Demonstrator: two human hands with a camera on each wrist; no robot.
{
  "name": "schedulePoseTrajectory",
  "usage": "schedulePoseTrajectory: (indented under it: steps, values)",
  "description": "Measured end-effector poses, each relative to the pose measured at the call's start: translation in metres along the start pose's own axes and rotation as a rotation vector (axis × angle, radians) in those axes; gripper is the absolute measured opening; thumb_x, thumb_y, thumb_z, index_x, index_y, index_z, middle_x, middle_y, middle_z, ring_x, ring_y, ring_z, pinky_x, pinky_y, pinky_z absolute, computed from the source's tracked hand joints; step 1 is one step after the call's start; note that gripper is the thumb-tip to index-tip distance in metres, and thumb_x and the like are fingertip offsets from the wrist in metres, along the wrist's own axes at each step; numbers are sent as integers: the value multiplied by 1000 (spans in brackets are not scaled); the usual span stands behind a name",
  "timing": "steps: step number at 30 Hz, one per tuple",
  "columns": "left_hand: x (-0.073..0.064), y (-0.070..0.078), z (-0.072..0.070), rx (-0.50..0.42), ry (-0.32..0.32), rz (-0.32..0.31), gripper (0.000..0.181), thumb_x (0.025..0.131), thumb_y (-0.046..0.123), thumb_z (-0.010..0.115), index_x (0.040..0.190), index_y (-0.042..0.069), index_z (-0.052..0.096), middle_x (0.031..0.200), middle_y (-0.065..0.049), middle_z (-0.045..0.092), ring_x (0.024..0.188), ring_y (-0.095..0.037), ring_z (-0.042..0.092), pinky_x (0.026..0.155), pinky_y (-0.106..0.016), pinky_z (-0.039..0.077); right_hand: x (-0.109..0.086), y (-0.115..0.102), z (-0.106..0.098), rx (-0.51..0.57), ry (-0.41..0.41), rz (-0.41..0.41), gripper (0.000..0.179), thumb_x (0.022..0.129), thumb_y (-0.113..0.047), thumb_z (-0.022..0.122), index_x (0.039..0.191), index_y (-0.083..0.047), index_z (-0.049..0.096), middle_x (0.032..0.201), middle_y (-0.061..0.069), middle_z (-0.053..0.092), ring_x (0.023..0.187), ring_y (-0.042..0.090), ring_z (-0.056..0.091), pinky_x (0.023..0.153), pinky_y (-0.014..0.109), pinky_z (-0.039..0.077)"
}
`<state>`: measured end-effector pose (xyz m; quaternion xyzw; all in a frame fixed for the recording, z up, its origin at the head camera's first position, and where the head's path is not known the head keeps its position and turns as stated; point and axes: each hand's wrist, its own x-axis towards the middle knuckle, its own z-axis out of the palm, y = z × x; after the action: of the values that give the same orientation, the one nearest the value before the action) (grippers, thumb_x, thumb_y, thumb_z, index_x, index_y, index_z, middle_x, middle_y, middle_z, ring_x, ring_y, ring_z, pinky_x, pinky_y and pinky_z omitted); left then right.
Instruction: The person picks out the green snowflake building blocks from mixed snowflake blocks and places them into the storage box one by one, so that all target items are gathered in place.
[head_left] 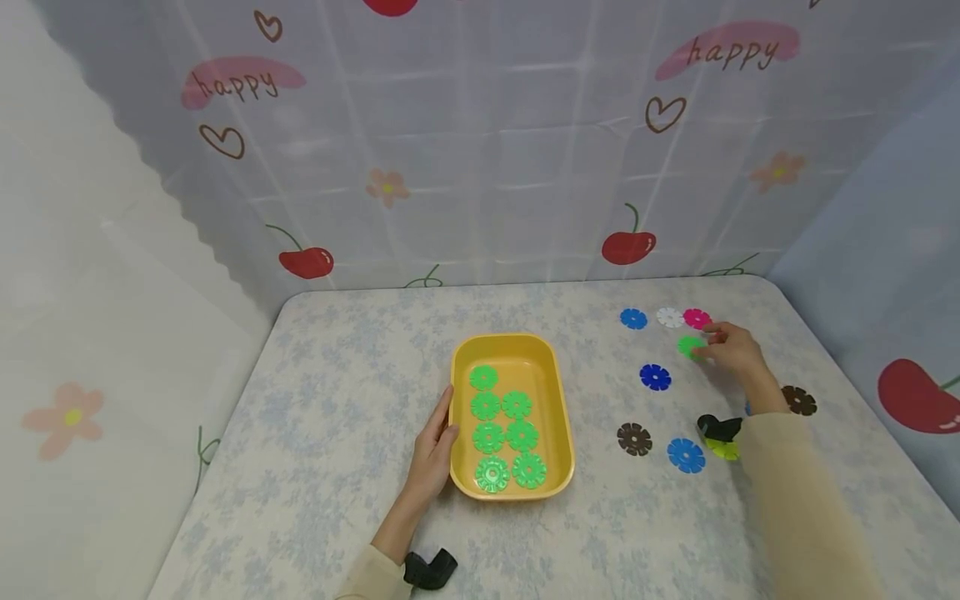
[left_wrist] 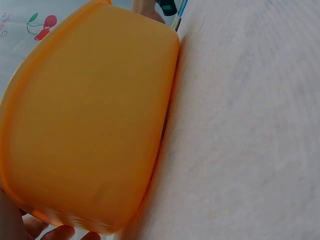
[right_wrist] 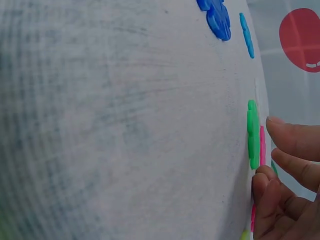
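My left hand (head_left: 433, 457) grips the left side of a yellow plastic tray (head_left: 561, 417), its thumb at the rim. The tray's outer wall (left_wrist: 95, 110) fills much of the left wrist view. Several green interlocking snowflake discs (head_left: 522, 436) lie flat inside the tray. Over at the right, my right hand (head_left: 735, 348) reaches to a loose green disc (head_left: 688, 347) lying on the table, fingertips right at its edge. In the right wrist view that green disc (right_wrist: 253, 135) shows nearly edge-on, the fingers parted beside it. A pink disc (head_left: 697, 318) lies just beyond.
Around the right hand lie a white disc (head_left: 670, 317), a dark blue disc (head_left: 655, 377), lighter blue discs (head_left: 686, 455) and brown discs (head_left: 634, 439). A yellow-green disc (head_left: 723, 450) is partly hidden under the black wrist device (head_left: 720, 428). A printed curtain (head_left: 480, 167) hangs behind the table.
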<state>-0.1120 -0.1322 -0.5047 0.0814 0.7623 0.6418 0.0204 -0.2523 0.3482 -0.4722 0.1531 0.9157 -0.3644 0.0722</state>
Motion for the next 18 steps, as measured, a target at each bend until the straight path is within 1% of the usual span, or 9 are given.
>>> schedulePoseTrajectory:
  steps: [2,4,7,12,15,18]
  values:
    - [0,0,0,0,1,-1,56,107,10,35,158,22,16,165,-2,14,151,-20,14,118,-40,19,2,1,2,-2,-2,1,63,91,-18,65,142,7,39,135,34,40,116,48,42,97,60,40]
    - [0,0,0,0,2,0,56,107,10,35,158,22,17,164,-1,14,151,-20,15,118,-39,20,2,2,4,-8,2,-7,63,90,-17,65,141,8,40,136,34,40,117,49,41,100,62,38]
    - [1,0,0,0,4,4,56,106,10,35,158,22,17,164,-1,14,151,-20,15,118,-38,20,3,4,6,-37,9,-31,61,89,-15,66,140,9,42,136,35,40,117,49,42,100,62,38]
    - [1,-1,0,2,4,9,56,106,10,35,158,23,17,164,-1,14,151,-19,15,118,-38,20,6,6,10,-66,17,-32,57,91,-13,65,138,10,44,138,36,41,122,50,41,103,62,37]
    - [1,-2,0,3,1,11,56,107,10,35,158,23,17,164,-1,14,151,-19,15,118,-37,20,7,7,12,-70,29,-24,55,91,-13,65,137,9,46,136,35,42,120,49,41,102,62,38]
    - [1,-2,0,4,-1,11,56,107,10,35,158,22,17,165,-1,14,151,-19,15,118,-35,20,8,7,12,-75,47,-35,53,90,-12,67,134,9,47,132,35,44,114,48,44,98,61,40]
